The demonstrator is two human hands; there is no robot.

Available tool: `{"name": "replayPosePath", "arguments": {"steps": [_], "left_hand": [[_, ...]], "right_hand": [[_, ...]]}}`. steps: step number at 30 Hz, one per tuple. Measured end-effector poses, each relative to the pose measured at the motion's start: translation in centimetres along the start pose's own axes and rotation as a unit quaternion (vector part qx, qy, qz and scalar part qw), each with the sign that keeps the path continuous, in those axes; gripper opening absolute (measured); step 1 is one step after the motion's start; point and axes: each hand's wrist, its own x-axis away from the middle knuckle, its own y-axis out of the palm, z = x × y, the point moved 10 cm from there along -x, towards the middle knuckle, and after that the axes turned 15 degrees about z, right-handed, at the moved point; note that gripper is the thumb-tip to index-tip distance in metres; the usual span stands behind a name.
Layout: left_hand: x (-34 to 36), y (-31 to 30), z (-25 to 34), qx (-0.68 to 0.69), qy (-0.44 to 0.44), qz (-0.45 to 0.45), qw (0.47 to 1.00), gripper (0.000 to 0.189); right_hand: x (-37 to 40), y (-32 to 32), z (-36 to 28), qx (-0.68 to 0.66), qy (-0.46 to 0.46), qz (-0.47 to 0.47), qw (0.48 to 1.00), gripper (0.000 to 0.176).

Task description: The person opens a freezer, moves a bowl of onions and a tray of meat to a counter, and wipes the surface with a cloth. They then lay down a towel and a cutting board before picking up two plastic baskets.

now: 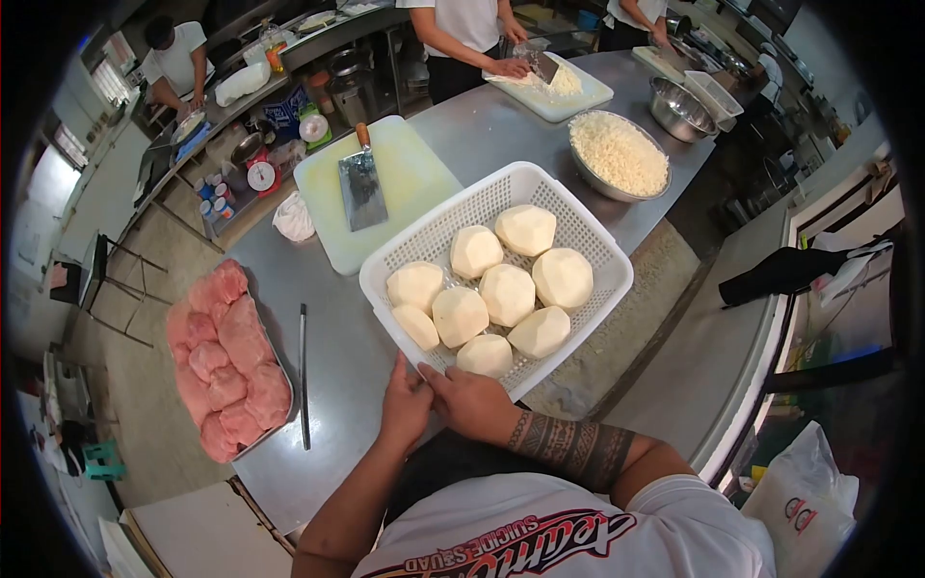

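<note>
A white perforated plastic basket (617, 260) holds several peeled, cream-coloured root vegetables (508, 295) that look like jicama. Its near corner is in front of my body, and its right side reaches past the table edge. My left hand (407, 405) is at that corner, fingers mostly curled, one finger up against the basket wall. Close beside it, my right hand (474, 403) grips the near rim; the fingers underneath are hidden. Behind the basket, a cleaver (363, 193) with a wooden handle lies on a pale green cutting board (424, 178).
A tray of raw meat (227, 361) sits at the left table edge beside a sharpening-steel-like rod (303, 376). A bowl of chopped pale vegetable (620, 154) and a steel bowl (682, 108) stand at the right. Across the table, a co-worker's hands (515, 65) chop on a white board (588, 96).
</note>
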Motion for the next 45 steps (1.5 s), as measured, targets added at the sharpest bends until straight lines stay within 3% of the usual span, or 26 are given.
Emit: {"name": "replayPosePath", "arguments": {"steps": [4, 10, 22, 25, 31, 37, 40, 45], "left_hand": [[0.0, 0.3, 0.4, -0.018, 0.017, -0.017, 1.0, 0.085], [0.3, 0.7, 0.5, -0.012, -0.035, -0.02, 0.999, 0.088], [0.3, 0.3, -0.3, -0.022, 0.001, -0.006, 1.0, 0.086], [-0.9, -0.1, -0.6, -0.093, 0.117, -0.01, 0.989, 0.087], [-1.3, 0.5, 0.4, -0.12, 0.057, -0.056, 0.99, 0.086], [-0.6, 0.1, 1.2, -0.114, 0.081, -0.046, 0.989, 0.087], [0.0, 0.0, 1.7, -0.167, 0.131, -0.017, 0.977, 0.083], [-0.6, -1.5, 0.2, -0.149, 0.139, 0.006, 0.979, 0.065]], "right_hand": [[0.1, -0.2, 0.1, -0.006, -0.008, 0.025, 1.0, 0.051], [0.7, -0.9, 0.9, -0.009, -0.002, 0.018, 1.0, 0.046], [1.7, -2.0, 0.3, -0.009, -0.032, 0.003, 0.999, 0.043], [1.7, -1.4, -0.5, 0.018, -0.014, -0.024, 0.999, 0.046], [2.0, -2.0, -1.4, 0.063, 0.012, -0.022, 0.998, 0.046], [2.0, -2.1, -2.2, 0.087, 0.038, -0.003, 0.995, 0.042], [2.4, -2.3, -2.2, 0.09, 0.052, 0.021, 0.994, 0.039], [2.9, -3.5, -2.3, 0.007, 0.061, 0.087, 0.994, 0.038]]}}
